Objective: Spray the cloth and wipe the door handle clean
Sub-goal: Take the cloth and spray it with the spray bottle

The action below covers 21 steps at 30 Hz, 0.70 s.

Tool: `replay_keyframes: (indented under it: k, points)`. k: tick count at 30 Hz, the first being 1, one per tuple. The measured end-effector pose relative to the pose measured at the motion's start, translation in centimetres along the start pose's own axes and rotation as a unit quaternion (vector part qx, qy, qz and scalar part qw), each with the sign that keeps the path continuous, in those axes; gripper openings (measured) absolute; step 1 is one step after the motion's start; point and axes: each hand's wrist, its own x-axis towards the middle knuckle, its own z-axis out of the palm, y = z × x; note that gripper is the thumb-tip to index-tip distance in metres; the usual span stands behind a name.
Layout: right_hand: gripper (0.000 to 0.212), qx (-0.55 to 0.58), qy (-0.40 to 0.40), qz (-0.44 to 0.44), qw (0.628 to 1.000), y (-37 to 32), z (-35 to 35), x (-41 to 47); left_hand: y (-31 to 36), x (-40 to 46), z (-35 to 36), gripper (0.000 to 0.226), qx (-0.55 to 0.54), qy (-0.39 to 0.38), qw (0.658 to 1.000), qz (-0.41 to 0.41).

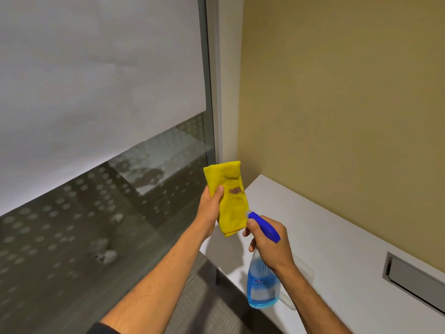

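My left hand (210, 210) holds a folded yellow cloth (232, 201) upright in the middle of the view; the cloth has a brownish stain near its centre. My right hand (269, 244) grips a clear spray bottle (263, 283) of blue liquid by its neck. The bottle's blue trigger head (263, 225) points at the lower part of the cloth, its nozzle almost touching the fabric. No door handle is in view.
A frosted glass panel (96, 104) with a dotted lower band fills the left. Its metal frame (209, 92) meets a tan wall (337, 104). A white desk top (337, 261) with a grey cable flap (414, 278) lies at the lower right. Grey carpet (212, 304) is below.
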Motion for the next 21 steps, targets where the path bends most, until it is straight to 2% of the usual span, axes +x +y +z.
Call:
replay_keyframes:
  k: [9,17,21]
  points:
    - [0.031,-0.012,0.044,0.061,0.997,0.9,0.0,-1.5,0.3,0.2,-0.9,0.041,-0.032,0.008,0.999,-0.006]
    - [0.034,-0.008,0.072,0.007,0.997,-2.4,-0.8,0.6,-0.1,-0.5,-0.5,0.033,-0.021,-0.012,1.0,-0.015]
    - [0.036,0.01,0.058,-0.004,0.998,-3.6,-0.4,0.6,0.0,-0.5,-0.7,0.028,-0.004,-0.017,1.0,-0.019]
